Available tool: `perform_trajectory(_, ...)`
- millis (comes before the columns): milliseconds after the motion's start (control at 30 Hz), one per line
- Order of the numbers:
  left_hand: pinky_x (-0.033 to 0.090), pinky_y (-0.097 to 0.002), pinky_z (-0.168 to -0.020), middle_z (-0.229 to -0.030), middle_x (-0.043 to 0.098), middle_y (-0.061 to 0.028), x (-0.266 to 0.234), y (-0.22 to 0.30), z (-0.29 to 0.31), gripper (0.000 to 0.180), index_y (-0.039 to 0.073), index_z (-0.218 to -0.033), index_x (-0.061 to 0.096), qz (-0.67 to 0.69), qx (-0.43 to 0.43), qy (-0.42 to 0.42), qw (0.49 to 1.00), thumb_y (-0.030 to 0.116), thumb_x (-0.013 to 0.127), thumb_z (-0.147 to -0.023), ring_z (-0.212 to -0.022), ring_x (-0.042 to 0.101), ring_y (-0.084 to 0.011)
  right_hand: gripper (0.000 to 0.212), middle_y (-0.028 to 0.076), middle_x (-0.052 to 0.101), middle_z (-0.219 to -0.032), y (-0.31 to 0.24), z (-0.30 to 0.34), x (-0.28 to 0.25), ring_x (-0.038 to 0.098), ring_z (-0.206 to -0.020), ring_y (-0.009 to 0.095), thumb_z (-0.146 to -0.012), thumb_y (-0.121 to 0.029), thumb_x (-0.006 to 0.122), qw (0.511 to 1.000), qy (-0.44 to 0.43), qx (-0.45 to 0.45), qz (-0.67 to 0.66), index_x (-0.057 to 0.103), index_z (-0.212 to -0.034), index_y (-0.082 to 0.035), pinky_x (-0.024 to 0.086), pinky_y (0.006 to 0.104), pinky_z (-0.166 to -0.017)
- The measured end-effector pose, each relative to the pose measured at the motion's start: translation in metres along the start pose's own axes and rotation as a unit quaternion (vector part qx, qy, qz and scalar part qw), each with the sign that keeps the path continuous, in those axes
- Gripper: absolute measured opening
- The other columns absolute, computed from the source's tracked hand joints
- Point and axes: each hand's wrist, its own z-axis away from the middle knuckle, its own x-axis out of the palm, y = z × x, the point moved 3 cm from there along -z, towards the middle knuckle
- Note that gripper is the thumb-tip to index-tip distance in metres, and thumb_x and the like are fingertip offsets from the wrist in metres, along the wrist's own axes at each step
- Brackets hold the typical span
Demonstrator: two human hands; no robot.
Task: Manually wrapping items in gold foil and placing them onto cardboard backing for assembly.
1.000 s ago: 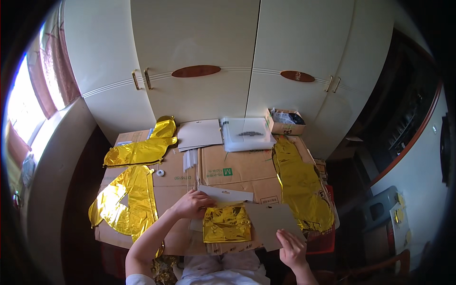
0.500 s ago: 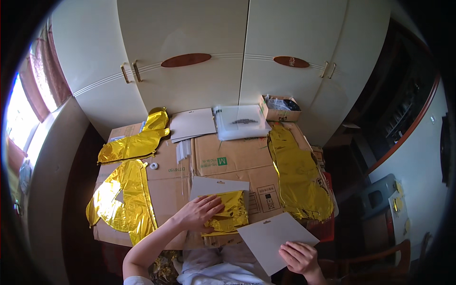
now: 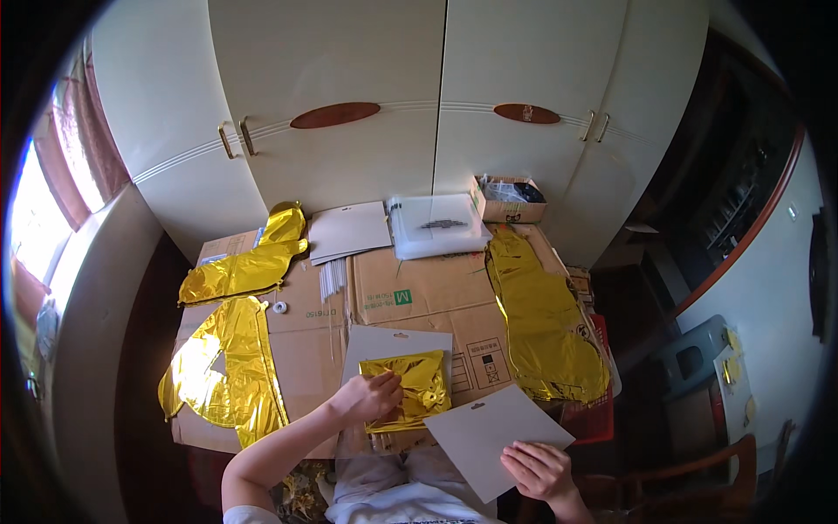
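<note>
A folded gold foil balloon (image 3: 425, 375) lies on a grey backing card (image 3: 351, 349) with a hang hole, close to my body on the table. My left hand (image 3: 371, 397) rests on the foil's left part, its fingers curled and pinched together on it. In my right hand (image 3: 534, 472) is a second grey card (image 3: 493, 437), gripped by its lower right side with the fingers on top. That card is tilted, and one corner reaches beside the folded foil.
Cardboard (image 3: 305, 349) covers the table. Flat gold foil balloons lie at left (image 3: 236, 358) and right (image 3: 550, 314). Toward the back are grey cards (image 3: 349, 229), white sticks (image 3: 333, 278), clear plastic bags (image 3: 436, 229) and a small box (image 3: 511, 210). A tape roll (image 3: 279, 307) lies left.
My left hand has gone from lying flat over the foil to curled fingers, a little lower and to the left. My right hand still holds the card; the view shifted slightly.
</note>
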Motion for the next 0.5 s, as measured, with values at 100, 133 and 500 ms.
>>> perform_trajectory(100,0.058,-0.0342,-0.068,-0.098,0.07,-0.0094,0.008,-0.013,0.001,0.025,0.005,-0.098,0.066,0.092,-0.074,-0.042,0.992,0.026,0.069,-0.084,-0.088,0.07,-0.0231,0.017,0.002,0.073,-0.102,-0.006,-0.006,0.001,0.07,-0.096,0.019,-0.085,-0.013,0.069,0.999,-0.016,-0.031,-0.007,0.073,-0.101,-0.01,0.058,0.0315,-0.08)
perform_trajectory(133,0.057,-0.0352,-0.065,-0.092,0.071,-0.009,0.009,-0.018,0.0,0.022,0.007,-0.095,0.066,0.147,-0.114,-0.067,0.98,0.026,0.069,-0.085,-0.083,0.07,-0.0233,0.017,0.002,0.072,-0.103,-0.009,-0.008,0.001,0.07,-0.096,0.019,-0.086,-0.014,0.068,0.999,-0.025,-0.042,-0.01,0.072,-0.101,-0.01,0.058,0.0311,-0.08)
perform_trajectory(500,0.045,-0.0279,-0.059,-0.072,0.06,-0.0015,0.021,-0.117,-0.015,0.027,-0.002,-0.099,0.067,0.491,-0.405,-0.012,0.771,0.024,0.065,-0.092,-0.067,0.052,-0.0073,0.029,0.006,0.067,-0.119,-0.052,-0.066,0.055,0.061,-0.116,0.021,-0.09,-0.017,0.058,0.99,-0.066,-0.107,0.062,0.068,-0.115,-0.007,0.053,0.0278,-0.085)
